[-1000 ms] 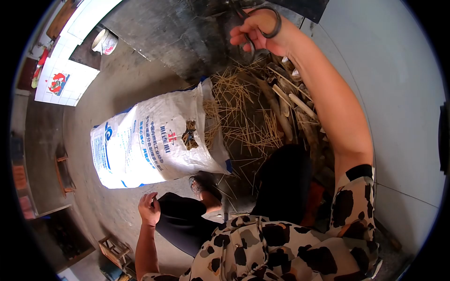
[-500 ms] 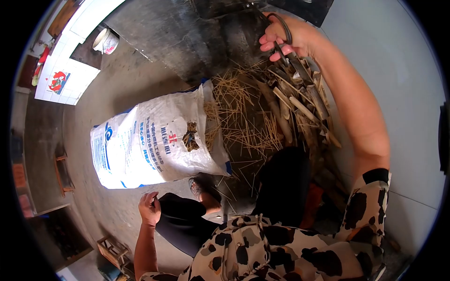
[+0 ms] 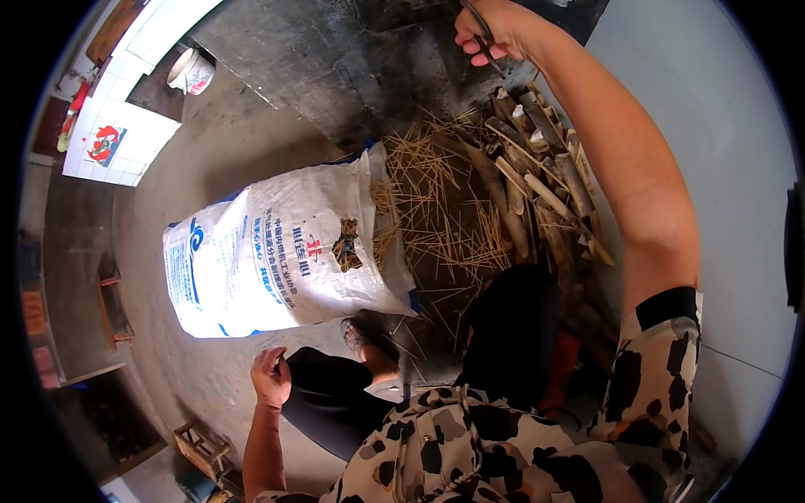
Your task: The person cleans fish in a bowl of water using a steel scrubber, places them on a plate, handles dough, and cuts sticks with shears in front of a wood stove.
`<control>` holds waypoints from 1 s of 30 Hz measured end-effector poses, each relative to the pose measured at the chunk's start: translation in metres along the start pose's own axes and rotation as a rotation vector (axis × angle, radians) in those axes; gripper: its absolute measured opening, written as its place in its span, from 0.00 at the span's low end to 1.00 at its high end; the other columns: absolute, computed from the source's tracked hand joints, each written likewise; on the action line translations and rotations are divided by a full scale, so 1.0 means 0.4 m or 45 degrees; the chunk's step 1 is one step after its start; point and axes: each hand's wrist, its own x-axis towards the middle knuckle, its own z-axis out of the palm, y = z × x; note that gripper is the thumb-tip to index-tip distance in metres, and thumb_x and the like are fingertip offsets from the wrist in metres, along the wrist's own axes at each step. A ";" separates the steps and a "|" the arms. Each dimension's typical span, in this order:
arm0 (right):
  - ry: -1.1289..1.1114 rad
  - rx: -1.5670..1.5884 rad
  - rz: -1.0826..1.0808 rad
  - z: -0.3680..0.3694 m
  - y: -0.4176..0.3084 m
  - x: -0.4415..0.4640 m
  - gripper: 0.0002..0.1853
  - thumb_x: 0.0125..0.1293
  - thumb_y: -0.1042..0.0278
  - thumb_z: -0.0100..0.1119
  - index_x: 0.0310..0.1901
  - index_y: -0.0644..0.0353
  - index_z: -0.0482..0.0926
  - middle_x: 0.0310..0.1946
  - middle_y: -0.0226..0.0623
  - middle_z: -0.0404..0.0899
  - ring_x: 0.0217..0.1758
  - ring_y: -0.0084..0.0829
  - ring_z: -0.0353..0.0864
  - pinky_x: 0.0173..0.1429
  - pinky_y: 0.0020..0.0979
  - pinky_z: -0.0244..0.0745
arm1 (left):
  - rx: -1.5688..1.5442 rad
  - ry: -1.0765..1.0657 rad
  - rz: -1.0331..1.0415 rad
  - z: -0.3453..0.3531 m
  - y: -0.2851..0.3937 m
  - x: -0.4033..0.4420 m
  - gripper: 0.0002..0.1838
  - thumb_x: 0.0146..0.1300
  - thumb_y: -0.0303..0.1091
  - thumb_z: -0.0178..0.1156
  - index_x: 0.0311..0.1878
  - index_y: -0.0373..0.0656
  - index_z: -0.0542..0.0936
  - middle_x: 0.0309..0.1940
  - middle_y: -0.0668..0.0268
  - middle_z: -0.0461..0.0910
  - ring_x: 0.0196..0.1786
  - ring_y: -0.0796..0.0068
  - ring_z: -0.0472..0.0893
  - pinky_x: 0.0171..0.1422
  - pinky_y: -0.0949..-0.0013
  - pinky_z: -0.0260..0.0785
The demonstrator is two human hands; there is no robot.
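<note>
Ref.: white sack [image 3: 251, 256]. L of sack: open flr [image 3: 144, 268], hand can pass. Near side: flr gap btwn sack & L hand [image 3: 271, 377]; foot [image 3: 357, 337] just beside sack edge obstructs. Immed. R: thin stalks [image 3: 440, 230] lying low, passable above. Nr R corner: R knee [image 3: 520, 298] restricts access to stalks. Further R: piled firewood [image 3: 549, 168] blocks low passage; pale wall [image 3: 729, 168] limits reach. Far R: R hand [image 3: 495, 32] w/ metal tool [image 3: 482, 35] occupies space. Far side: flr strip passable; bucket [image 3: 191, 73] obstructs far L.
</note>
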 end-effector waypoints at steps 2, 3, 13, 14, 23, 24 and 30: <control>-0.037 -0.028 -0.019 -0.016 0.005 0.009 0.03 0.51 0.75 0.60 0.26 0.65 0.78 0.21 0.41 0.77 0.19 0.31 0.76 0.21 0.33 0.73 | 0.003 0.002 -0.013 0.002 -0.004 -0.004 0.11 0.54 0.18 0.56 0.38 0.42 0.80 0.31 0.57 0.80 0.35 0.53 0.80 0.40 0.59 0.73; -0.058 -0.064 -0.021 -0.026 -0.022 -0.025 0.02 0.50 0.76 0.59 0.24 0.65 0.78 0.20 0.41 0.77 0.19 0.31 0.75 0.20 0.33 0.71 | 0.007 0.005 -0.019 0.002 -0.003 -0.006 0.11 0.54 0.18 0.56 0.38 0.42 0.81 0.31 0.57 0.80 0.35 0.53 0.80 0.40 0.59 0.73; -0.505 0.841 -0.214 -0.018 0.001 -0.052 0.04 0.54 0.77 0.58 0.28 0.69 0.77 0.21 0.43 0.77 0.21 0.33 0.76 0.27 0.31 0.73 | 0.039 -0.018 -0.012 0.006 0.007 0.003 0.11 0.54 0.18 0.56 0.38 0.43 0.81 0.31 0.58 0.81 0.35 0.53 0.80 0.40 0.58 0.73; -0.502 0.857 -0.235 -0.012 0.000 -0.055 0.04 0.55 0.77 0.58 0.29 0.69 0.77 0.21 0.43 0.77 0.22 0.33 0.76 0.28 0.31 0.74 | 0.046 -0.026 -0.017 0.006 0.006 0.003 0.11 0.54 0.18 0.56 0.38 0.43 0.81 0.31 0.58 0.81 0.35 0.53 0.80 0.40 0.58 0.73; -0.492 0.626 -0.329 0.050 -0.027 -0.092 0.08 0.58 0.75 0.54 0.28 0.72 0.78 0.22 0.45 0.79 0.21 0.35 0.78 0.26 0.32 0.74 | 0.070 -0.056 -0.041 0.004 0.013 0.002 0.10 0.54 0.19 0.56 0.38 0.43 0.81 0.31 0.58 0.81 0.36 0.53 0.80 0.41 0.58 0.73; -0.447 0.491 -0.369 0.052 -0.030 -0.107 0.08 0.58 0.74 0.54 0.28 0.71 0.78 0.23 0.45 0.79 0.21 0.35 0.79 0.26 0.33 0.74 | 0.073 -0.057 -0.041 0.004 0.013 0.002 0.10 0.55 0.19 0.56 0.37 0.43 0.81 0.31 0.58 0.81 0.35 0.53 0.80 0.40 0.58 0.73; -0.320 0.083 -0.124 0.110 -0.065 -0.098 0.10 0.61 0.72 0.51 0.30 0.68 0.80 0.26 0.46 0.82 0.25 0.41 0.82 0.29 0.40 0.76 | 0.082 -0.071 -0.045 0.009 0.012 0.011 0.09 0.55 0.19 0.56 0.37 0.42 0.81 0.31 0.57 0.81 0.35 0.53 0.80 0.41 0.58 0.73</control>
